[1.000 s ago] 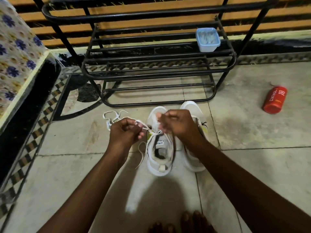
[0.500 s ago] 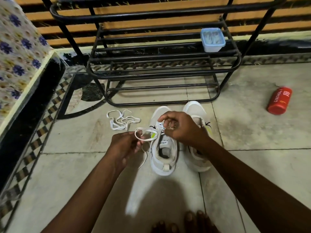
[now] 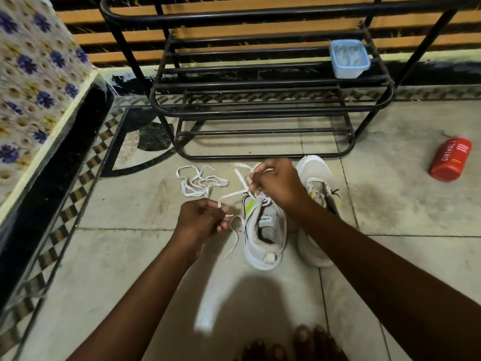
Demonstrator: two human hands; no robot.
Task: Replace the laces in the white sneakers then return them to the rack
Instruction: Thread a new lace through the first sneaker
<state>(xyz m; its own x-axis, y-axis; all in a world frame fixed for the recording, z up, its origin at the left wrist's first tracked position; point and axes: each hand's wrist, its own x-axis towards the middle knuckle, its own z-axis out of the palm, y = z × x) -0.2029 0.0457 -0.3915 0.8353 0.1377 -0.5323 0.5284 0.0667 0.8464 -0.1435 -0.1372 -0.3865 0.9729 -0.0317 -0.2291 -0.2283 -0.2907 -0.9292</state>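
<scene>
Two white sneakers stand side by side on the tiled floor, toes toward the black shoe rack [image 3: 270, 110]. The left sneaker [image 3: 264, 235] carries a white lace [image 3: 234, 195] that runs from its eyelets to both hands. My right hand [image 3: 277, 182] hovers over this shoe's front and pinches the lace above the eyelets. My left hand [image 3: 201, 217], just left of the shoe, grips the other end, and a loose tail hangs below it. The right sneaker [image 3: 318, 183] is partly hidden behind my right forearm. A second loose white lace [image 3: 200, 182] lies in a heap on the floor.
A pale blue plastic tub [image 3: 348, 58] sits on the rack's middle shelf at the right. A red bottle [image 3: 451, 158] lies on the floor to the right. A floral-covered bed edge [image 3: 33, 82] fills the left side. My toes [image 3: 294, 345] show at the bottom.
My right hand has risen and pulled the lace up from the left sneaker. My left hand dropped a little lower and to the left, and the lace now stretches between both hands.
</scene>
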